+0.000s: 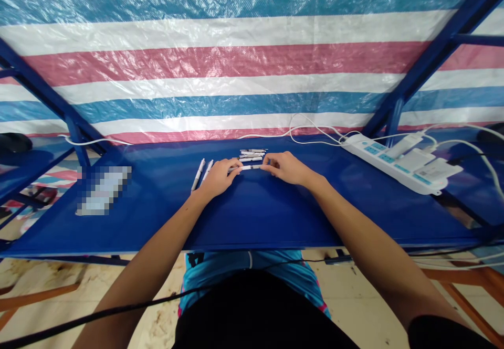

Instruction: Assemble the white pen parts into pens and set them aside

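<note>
My left hand [218, 177] and my right hand [283, 168] meet at the middle of the blue table [271, 218], and their fingertips pinch a white pen [247, 167] lying level between them. Just behind it lies a small stack of several similar white pens [251, 154]. Two more white pens rest apart, close to my left hand: one [198, 175] is fully visible, and the other [207, 170] is partly hidden by that hand.
At the table's right stands a white power strip [396, 162] with white plug-in chargers and cables. A pixelated blurred rectangle [104, 190] lies at the left. A striped tarpaulin [220, 63] and blue metal frame bars [437, 55] rise behind the table.
</note>
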Available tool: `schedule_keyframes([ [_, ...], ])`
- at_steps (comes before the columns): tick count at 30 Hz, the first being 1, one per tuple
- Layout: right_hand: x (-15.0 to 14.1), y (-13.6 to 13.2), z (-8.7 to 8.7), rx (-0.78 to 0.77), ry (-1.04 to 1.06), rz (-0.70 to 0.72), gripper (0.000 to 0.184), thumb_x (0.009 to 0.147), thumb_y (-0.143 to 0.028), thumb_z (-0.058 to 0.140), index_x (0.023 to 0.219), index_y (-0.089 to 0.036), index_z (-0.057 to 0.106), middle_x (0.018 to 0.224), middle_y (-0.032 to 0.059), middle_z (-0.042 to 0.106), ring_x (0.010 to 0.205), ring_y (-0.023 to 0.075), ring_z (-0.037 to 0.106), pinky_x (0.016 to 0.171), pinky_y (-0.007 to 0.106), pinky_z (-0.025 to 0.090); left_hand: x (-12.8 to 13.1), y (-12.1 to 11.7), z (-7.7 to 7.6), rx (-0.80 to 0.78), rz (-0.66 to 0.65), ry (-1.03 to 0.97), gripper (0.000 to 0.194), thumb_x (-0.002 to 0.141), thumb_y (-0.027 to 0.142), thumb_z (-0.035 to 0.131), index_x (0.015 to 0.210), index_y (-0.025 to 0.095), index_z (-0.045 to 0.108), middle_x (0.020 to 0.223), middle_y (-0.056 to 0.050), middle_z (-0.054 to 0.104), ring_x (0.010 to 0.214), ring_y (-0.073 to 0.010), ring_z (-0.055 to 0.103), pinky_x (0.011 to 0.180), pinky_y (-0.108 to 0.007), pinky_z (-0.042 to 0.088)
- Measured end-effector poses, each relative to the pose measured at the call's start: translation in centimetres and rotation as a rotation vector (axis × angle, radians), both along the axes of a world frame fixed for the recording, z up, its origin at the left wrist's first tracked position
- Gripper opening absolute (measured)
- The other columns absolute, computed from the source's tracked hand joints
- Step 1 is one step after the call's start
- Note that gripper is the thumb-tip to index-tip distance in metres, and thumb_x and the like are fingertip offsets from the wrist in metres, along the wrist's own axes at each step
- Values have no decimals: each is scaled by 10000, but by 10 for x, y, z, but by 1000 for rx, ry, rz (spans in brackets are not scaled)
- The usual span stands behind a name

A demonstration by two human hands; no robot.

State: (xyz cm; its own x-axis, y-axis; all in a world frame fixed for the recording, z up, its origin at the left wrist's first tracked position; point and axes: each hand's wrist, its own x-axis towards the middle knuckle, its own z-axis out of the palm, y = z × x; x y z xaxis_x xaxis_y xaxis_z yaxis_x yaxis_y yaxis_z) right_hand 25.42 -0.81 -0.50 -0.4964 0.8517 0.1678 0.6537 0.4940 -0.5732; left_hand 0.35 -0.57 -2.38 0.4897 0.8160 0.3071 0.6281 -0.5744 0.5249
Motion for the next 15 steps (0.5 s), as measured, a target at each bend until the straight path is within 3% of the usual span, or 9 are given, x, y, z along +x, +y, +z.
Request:
schedule_keyframes([
  [5, -2, -2, 3, -31, -20, 2, 261, 1008, -335, 547, 822, -191, 659, 654, 13, 668, 602, 163, 601, 668, 274, 396, 0, 0, 1, 2, -6, -6, 237, 980, 330, 512, 951, 217, 718, 904, -45, 793, 871, -250, 723, 857, -349, 538],
  [11, 1, -1, 3, -14, -2, -14, 114, 902, -297, 706, 936, -202, 653, 675, -12, 674, 600, 160, 594, 660, 267, 400, 1, 0, 1, 0, -8, -20, 240, 978, 335, 513, 956, 217, 721, 930, -47, 798, 895, -252, 726, 864, -348, 538],
  [15, -1, 0, 1, 15, 1, -11, 97, 927, -275, 655, 866, -203, 637, 658, -8, 658, 597, 155, 576, 666, 268, 386, 1, 0, 0, -3, -5, -22, 239, 978, 335, 516, 951, 213, 721, 910, -45, 798, 872, -247, 725, 866, -346, 541],
])
